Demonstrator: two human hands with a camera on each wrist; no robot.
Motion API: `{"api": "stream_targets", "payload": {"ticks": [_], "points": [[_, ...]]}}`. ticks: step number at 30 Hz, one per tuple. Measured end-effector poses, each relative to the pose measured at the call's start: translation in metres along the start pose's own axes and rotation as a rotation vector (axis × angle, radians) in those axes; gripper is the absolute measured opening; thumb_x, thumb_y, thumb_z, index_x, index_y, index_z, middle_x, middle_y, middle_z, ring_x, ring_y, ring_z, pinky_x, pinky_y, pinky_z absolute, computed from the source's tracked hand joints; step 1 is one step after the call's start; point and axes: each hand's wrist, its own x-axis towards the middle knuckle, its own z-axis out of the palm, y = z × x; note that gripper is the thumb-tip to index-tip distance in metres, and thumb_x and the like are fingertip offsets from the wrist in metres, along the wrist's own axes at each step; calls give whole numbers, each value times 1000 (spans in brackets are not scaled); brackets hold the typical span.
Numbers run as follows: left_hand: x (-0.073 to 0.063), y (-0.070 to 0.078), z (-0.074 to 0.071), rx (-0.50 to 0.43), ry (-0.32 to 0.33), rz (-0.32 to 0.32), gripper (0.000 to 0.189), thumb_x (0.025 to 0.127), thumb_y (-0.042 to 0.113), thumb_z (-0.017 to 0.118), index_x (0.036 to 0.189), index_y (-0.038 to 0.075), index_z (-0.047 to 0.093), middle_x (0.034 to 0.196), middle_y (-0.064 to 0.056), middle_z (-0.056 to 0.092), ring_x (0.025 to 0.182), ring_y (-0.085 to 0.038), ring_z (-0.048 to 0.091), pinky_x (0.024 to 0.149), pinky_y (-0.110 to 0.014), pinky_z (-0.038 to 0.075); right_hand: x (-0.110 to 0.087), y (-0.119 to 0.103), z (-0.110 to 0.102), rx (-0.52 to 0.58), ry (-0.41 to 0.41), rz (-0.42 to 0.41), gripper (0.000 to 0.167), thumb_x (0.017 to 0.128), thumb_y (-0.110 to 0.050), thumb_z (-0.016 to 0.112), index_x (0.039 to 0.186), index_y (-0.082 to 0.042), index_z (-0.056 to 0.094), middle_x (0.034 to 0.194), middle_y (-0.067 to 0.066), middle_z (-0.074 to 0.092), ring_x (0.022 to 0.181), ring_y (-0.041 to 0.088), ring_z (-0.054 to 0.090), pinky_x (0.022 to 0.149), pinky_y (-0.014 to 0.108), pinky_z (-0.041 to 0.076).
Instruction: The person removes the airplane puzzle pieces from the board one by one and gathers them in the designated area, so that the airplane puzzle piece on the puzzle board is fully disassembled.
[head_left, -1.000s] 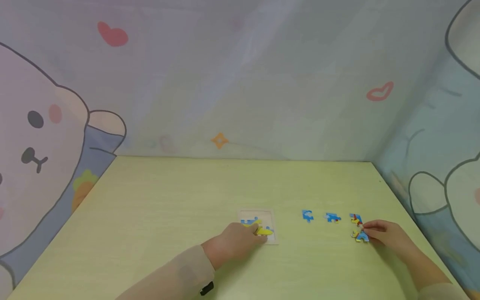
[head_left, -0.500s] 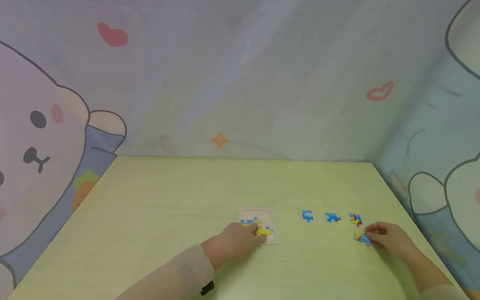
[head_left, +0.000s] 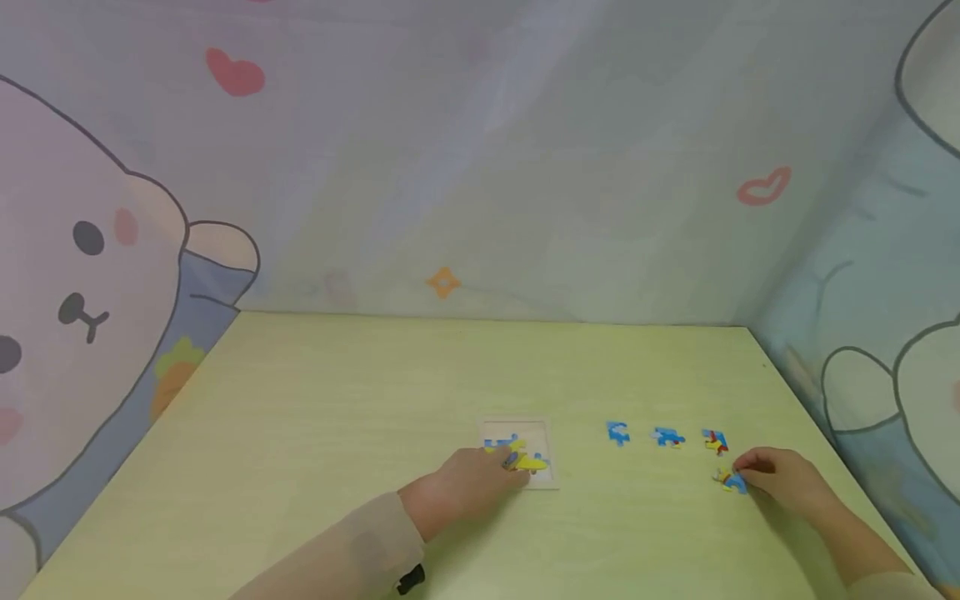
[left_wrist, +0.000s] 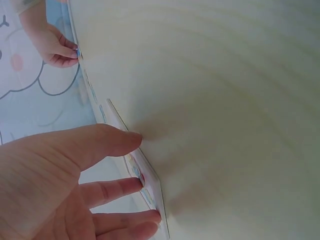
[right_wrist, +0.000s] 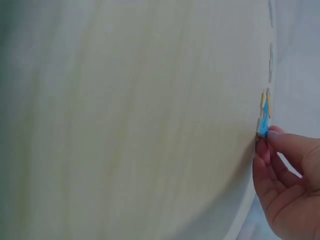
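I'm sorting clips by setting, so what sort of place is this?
Perhaps a children's play corner or a staged filming spot, I can't tell which: a pale table, a cartoon-printed backdrop behind it and along both sides, and loose puzzle pieces lying on top.

Tray (head_left: 534, 435): near-left corner hidden behind the left hand (head_left: 467, 493); seen almost edge-on in the left wrist view, its lower end cut off.
Tray's printed picture: partly covered by fingers — finer details too small to tell.
Pinched piece (head_left: 731, 480): one end hidden by the right hand (head_left: 787, 479).
Loose pieces (head_left: 667, 437): designs too small to read.
Sleeves (head_left: 360, 542): both cut off by the bottom edge.
Dark object (head_left: 411, 579): half-hidden beneath the left cuff — unidentifiable.
Bear print (head_left: 135, 283): cropped at left.
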Motion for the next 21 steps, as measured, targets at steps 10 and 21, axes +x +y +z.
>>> {"api": "stream_targets", "payload": {"ticks": [10, 21], "points": [[2, 2, 5, -31, 31, 19, 41, 93, 17, 54, 131, 34, 52, 130, -9, 51, 115, -26, 51, 77, -37, 50, -1, -7, -1, -30, -10, -2, 5, 85, -6, 63, 88, -6, 67, 87, 7, 66, 80, 27, 62, 71, 43, 47], [0, -1, 2, -78, 44, 40, 40, 91, 16, 58, 128, 30, 55, 126, -11, 51, 107, -23, 55, 79, -33, 49, 15, -52, 15, 155, 24, -64, 20, 91, -13, 59, 102, 2, 65, 96, 13, 66, 82, 23, 62, 66, 31, 49]]}}
